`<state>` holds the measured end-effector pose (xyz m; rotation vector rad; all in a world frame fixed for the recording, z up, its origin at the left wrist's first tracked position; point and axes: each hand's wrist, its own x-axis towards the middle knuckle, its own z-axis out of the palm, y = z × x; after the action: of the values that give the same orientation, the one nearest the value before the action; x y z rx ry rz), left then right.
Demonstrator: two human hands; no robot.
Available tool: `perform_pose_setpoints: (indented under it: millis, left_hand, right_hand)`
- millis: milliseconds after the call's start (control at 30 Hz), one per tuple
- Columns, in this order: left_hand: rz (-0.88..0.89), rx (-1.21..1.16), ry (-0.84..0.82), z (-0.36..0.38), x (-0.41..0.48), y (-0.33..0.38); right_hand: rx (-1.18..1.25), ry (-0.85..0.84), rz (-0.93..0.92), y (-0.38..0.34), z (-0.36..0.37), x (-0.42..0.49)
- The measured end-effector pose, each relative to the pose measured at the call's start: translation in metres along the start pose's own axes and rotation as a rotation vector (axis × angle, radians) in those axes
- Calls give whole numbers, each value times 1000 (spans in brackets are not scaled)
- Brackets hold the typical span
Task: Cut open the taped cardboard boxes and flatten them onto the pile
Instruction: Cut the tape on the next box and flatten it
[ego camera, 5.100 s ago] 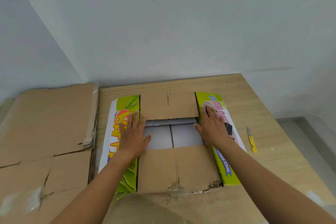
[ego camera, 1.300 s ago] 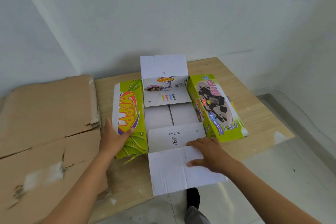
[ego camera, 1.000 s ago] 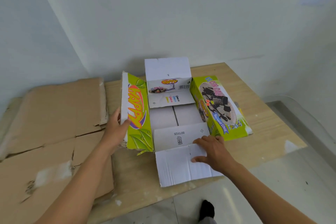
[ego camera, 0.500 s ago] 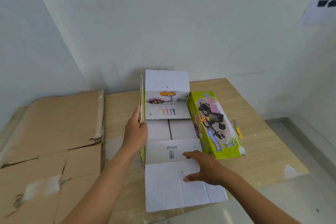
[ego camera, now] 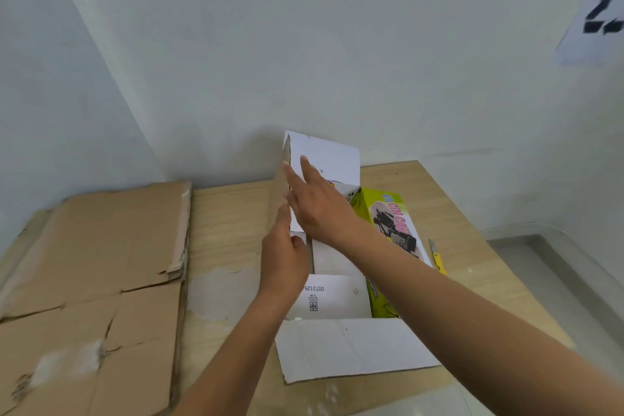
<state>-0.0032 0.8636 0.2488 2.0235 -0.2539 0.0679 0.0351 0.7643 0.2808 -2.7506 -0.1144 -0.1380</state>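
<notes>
The box point(ego camera: 332, 294) lies cut open on the counter point(ego camera: 229, 226), its white near flap point(ego camera: 351, 348) hanging over the front edge toward me. I am on the flattening step. My left hand point(ego camera: 285, 267) pinches the box's left wall point(ego camera: 286, 152), which stands upright and shows me only its edge. As far as I can tell, the thumb is inside and the fingers point(ego camera: 283, 216) outside. My right hand point(ego camera: 320, 206) lies against that wall's inner face, straight and flat, gripping nothing. To its right the green side panel point(ego camera: 393, 223) tilts outward, and the yellow knife point(ego camera: 438, 260) rests just beside it. The far flap point(ego camera: 334, 159) stands up at the back. Next, I judge, my 2 hands must fold the left wall down flat, then carry the sheet left onto the pile point(ego camera: 94, 263).
</notes>
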Motion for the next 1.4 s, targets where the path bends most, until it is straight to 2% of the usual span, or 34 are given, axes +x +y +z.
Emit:
perform_pose_setpoints:
  millis: [167, 333, 567, 733, 867, 967, 1067, 1133, 1233, 1400]
  left_hand:
    - [6, -66, 21, 8, -6, 14]
    - [-17, -41, 12, 20, -9, 15]
    - [33, -40, -113, 4, -2, 31]
    - [1, -189, -222, -18, 6, 62]
    - [67, -296, -205, -12, 21, 77]
    - [104, 20, -189, 3, 46, 62]
    - [94, 475, -309, 16, 68, 42]
    - [64, 668, -371, 23, 78, 27]
    - [73, 810, -450, 32, 80, 7]
    - [131, 866, -383, 42, 78, -5]
  right_hand:
    - [15, -140, 166, 1, -9, 17]
    - [230, -216, 312, 4, -19, 22]
    - [249, -44, 263, -3, -31, 22]
    - [283, 108, 228, -2, -59, 28]
    - [363, 157, 248, 18, -83, 33]
    - [398, 145, 274, 45, -87, 28]
    - [375, 90, 340, 70, -82, 18]
    - [384, 84, 388, 86, -80, 11]
    - [336, 48, 439, 107, -80, 5]
    - [172, -12, 429, 130, -69, 11]
